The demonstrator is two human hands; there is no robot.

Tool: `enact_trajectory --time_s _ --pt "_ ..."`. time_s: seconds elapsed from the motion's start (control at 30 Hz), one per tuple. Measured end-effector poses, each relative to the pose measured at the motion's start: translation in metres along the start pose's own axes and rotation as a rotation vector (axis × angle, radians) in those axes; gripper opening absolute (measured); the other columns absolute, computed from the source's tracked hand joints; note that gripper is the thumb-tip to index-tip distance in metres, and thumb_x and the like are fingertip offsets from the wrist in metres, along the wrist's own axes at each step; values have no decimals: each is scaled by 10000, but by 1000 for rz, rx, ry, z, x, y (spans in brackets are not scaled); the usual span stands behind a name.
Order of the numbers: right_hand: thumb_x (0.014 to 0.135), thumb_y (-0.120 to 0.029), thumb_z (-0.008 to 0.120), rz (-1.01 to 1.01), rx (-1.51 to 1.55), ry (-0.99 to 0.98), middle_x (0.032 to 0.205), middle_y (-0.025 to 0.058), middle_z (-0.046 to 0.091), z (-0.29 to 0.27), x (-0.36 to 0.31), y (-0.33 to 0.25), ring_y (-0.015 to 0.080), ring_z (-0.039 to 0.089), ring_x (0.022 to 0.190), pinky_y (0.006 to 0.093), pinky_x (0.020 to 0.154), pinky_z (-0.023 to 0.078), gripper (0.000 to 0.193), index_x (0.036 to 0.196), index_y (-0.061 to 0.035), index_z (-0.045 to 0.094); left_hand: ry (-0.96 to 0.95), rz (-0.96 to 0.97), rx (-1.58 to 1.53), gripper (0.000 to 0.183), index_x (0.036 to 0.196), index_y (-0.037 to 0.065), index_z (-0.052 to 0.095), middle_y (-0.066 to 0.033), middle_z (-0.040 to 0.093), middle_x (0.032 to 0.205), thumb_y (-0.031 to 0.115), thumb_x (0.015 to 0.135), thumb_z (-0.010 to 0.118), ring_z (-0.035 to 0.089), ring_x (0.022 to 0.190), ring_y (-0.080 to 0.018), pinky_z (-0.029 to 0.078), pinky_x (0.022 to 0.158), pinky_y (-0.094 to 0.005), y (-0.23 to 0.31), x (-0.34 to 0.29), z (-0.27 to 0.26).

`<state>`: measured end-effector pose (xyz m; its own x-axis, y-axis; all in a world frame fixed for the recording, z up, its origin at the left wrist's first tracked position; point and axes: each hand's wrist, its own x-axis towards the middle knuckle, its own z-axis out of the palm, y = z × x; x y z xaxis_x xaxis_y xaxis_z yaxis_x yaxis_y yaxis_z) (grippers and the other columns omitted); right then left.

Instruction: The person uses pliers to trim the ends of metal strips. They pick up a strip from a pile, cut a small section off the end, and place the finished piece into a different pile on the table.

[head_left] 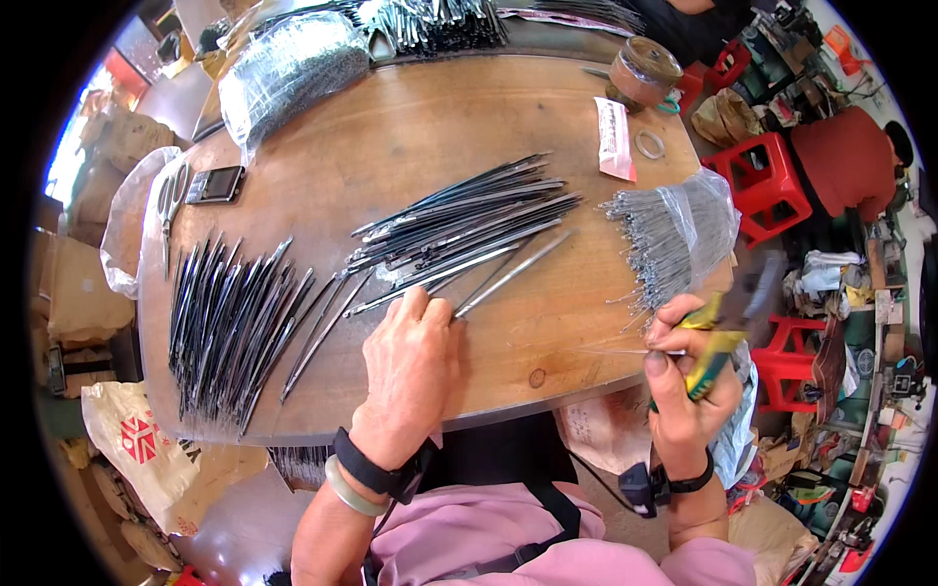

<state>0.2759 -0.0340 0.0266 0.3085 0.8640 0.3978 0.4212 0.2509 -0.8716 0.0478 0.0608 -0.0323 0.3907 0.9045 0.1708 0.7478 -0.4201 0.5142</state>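
My left hand (408, 366) is closed at the near side of a pile of long thin dark strips (469, 215). A greyish strip (513, 274) runs up and right from its fingers, though the fingertips are hidden underneath. Over the table's right front edge, my right hand (689, 381) grips pliers (715, 361) with yellow-and-green handles; their jaws are blurred. Its thumb and forefinger also pinch a thin wire (616, 351) that points left. Just beyond lies a bundle of thin wires (664, 239), partly wrapped in clear plastic.
A second batch of dark strips (230, 332) lies at left. Scissors (171, 205) and a phone (215, 185) are behind it. Farther back sit a plastic-wrapped bundle (293, 78) and a jar (645, 73). Red stools (762, 186) stand right of the table.
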Motion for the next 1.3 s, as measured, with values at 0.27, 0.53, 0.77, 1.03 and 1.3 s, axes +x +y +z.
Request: enact_trajectory --time_s 0.27,0.53,0.77,1.03,1.3 --pt "901 -57 655 730 860 212 1148 130 593 -39 -31 38 207 572 891 328 736 478 91 985 -22 662 18 -328 -523 24 941 -20 594 -75 596 714 -21 918 593 572 558 -156 429 497 -273 -10 -46 -48" --pt "837 -123 767 722 1462 107 1122 58 517 -10 -45 38 185 516 892 317 667 456 199 978 -41 654 -145 -930 -1830 733 1422 -28 427 -126 620 740 85 786 773 514 437 -158 383 357 -254 15 -73 -74" --pt "833 -75 711 454 594 -53 1149 136 539 -5 -31 5 182 557 865 311 757 471 145 919 16 637 -357 -805 -1633 203 1081 -60 652 -116 638 753 -55 881 686 515 534 -119 373 459 -240 9 -87 -53" --pt "791 -81 750 82 -70 -464 1104 119 600 4 -13 -5 228 638 908 353 794 499 192 947 -9 663 -534 -742 -1360 111 976 -68 671 -58 654 752 -36 874 702 536 572 -67 424 513 -216 6 -89 -52" --pt "660 -120 759 -315 -369 -754 1038 86 588 40 10 -5 256 579 959 459 931 359 247 866 -24 662 -724 -729 -1188 83 951 -65 669 -58 660 801 -22 881 686 581 623 -77 463 567 -217 4 -83 -52"
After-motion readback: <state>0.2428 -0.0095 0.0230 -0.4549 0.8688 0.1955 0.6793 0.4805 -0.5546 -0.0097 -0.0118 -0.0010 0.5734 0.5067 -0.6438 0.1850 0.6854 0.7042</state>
